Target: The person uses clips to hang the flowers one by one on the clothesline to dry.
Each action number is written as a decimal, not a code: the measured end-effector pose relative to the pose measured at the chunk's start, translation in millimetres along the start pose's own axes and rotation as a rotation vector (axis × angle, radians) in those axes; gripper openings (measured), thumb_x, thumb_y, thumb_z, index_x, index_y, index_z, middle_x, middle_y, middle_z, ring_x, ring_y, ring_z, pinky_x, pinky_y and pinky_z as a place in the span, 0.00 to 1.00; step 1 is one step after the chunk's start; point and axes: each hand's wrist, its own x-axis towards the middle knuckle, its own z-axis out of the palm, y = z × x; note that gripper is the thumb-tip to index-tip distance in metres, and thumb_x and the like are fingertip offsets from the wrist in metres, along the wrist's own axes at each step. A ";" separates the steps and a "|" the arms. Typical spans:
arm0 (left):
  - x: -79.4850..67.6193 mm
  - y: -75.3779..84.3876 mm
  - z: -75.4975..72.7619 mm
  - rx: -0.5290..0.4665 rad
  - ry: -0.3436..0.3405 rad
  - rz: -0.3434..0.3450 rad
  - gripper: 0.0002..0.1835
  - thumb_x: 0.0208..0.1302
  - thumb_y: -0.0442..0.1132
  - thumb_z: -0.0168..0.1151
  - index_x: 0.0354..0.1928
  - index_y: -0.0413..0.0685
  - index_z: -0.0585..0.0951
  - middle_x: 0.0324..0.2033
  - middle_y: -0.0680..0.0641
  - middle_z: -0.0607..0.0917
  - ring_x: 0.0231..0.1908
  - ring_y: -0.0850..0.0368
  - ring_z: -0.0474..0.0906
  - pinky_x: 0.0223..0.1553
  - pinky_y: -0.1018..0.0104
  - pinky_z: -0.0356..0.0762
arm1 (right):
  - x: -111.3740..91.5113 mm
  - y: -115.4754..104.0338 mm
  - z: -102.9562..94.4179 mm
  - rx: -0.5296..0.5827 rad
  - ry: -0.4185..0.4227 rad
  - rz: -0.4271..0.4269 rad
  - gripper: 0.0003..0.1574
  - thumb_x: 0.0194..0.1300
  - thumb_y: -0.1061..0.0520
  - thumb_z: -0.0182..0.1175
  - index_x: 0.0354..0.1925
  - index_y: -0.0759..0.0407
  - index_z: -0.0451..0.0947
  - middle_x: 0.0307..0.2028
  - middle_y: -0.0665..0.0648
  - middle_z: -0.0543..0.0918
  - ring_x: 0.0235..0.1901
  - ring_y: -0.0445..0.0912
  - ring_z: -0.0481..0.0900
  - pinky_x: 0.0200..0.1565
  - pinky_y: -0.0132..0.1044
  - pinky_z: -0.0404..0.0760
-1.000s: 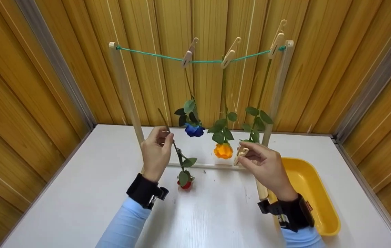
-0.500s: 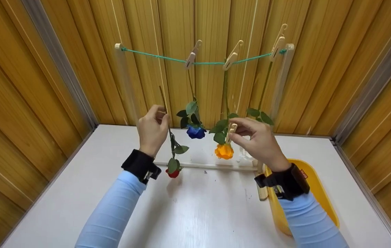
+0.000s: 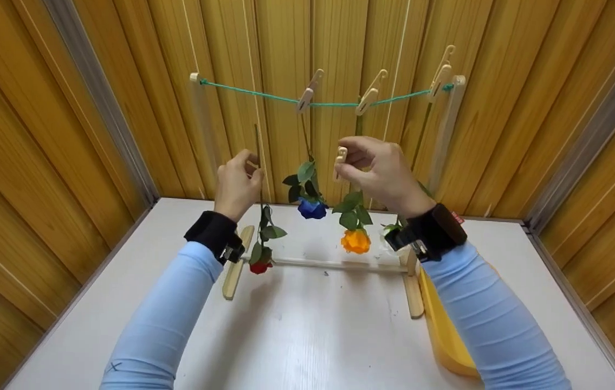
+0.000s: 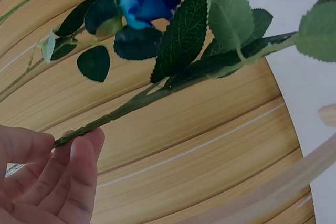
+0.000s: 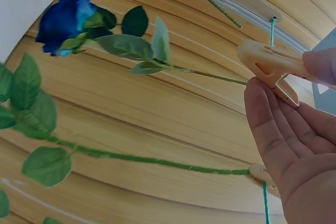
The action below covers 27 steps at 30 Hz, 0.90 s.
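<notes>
My left hand (image 3: 237,183) pinches the stem of a red rose (image 3: 260,265), which hangs bloom down left of the blue rose. In the left wrist view the stem (image 4: 131,103) runs out from between thumb and fingers. A beige clothespin (image 3: 341,155) is pinched in my right hand (image 3: 383,170), below the green cord (image 3: 334,104). In the right wrist view that clothespin (image 5: 273,66) sits between thumb and fingertips. Clipped upside down on the cord are a blue rose (image 3: 312,208) and an orange rose (image 3: 355,241). A third, whitish bloom (image 3: 390,232) is mostly hidden behind my right arm.
The cord is tied between two wooden posts, the left post (image 3: 204,124) and right post (image 3: 451,124). Clothespins (image 3: 306,97) hold the hanging stems. A yellow basin (image 3: 445,336) stands at the right, partly under my right sleeve. A panelled wooden wall rises behind the white table (image 3: 307,336).
Both hands have risen toward the cord. The red rose has gone up and left with my left hand; the clothespin in my right hand has moved up and left. The view has shifted slightly.
</notes>
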 end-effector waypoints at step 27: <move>40.8 17.9 -13.3 0.089 -0.027 -0.032 0.09 0.70 0.25 0.56 0.48 0.32 0.81 0.44 0.34 0.88 0.42 0.41 0.86 0.42 0.52 0.83 | 120.9 -54.6 31.0 0.094 0.038 -0.030 0.18 0.67 0.66 0.67 0.55 0.70 0.80 0.45 0.62 0.87 0.42 0.49 0.87 0.49 0.34 0.84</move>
